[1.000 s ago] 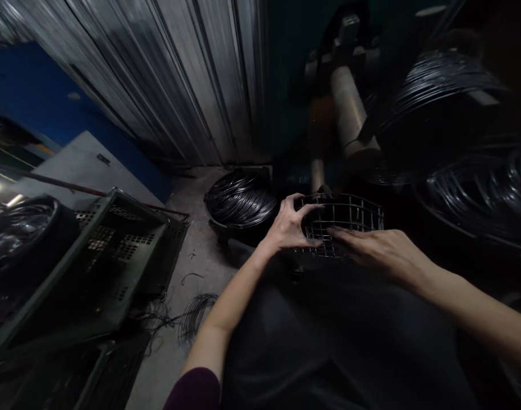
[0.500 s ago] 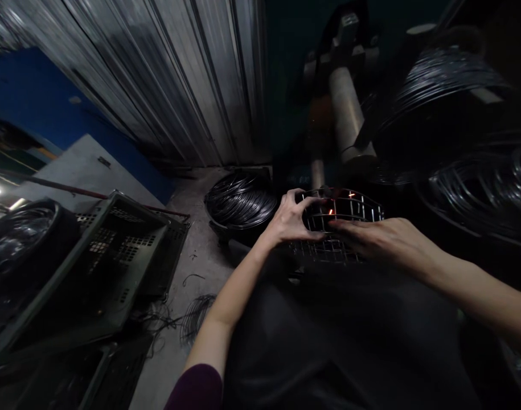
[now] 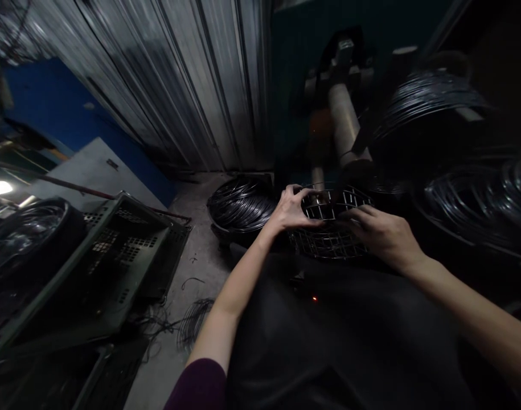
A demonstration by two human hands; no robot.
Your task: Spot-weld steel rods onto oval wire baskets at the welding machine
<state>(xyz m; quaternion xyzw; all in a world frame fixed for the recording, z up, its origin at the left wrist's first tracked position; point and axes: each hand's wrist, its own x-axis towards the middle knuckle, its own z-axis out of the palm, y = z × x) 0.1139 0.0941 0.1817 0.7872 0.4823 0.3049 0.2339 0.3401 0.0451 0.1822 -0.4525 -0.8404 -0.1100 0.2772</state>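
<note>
A round wire basket (image 3: 328, 244) of thin metal mesh sits below the metal cylinder and rod of a machine (image 3: 344, 117). My left hand (image 3: 293, 209) grips its left upper rim, thumb on the near side and fingers over the far side. At the right of the basket, my right hand (image 3: 382, 230) has its fingers bent and pressed together at the upper wire; the fingertips are dark and partly lost in shadow. A small orange spark (image 3: 315, 298) shows over the dark apron (image 3: 349, 336) below the basket.
A tub of coiled dark wire (image 3: 241, 205) stands left of the basket. Green plastic crates (image 3: 127, 250) and another wire coil (image 3: 21, 233) are at the far left. Large wire coils (image 3: 478, 210) lie at the right. Loose wire (image 3: 196, 322) rests on the floor.
The orange glints at the basket are gone, and one spark now shows lower down. My right hand has shifted slightly up with its fingers more bent. My left hand still grips the rim.
</note>
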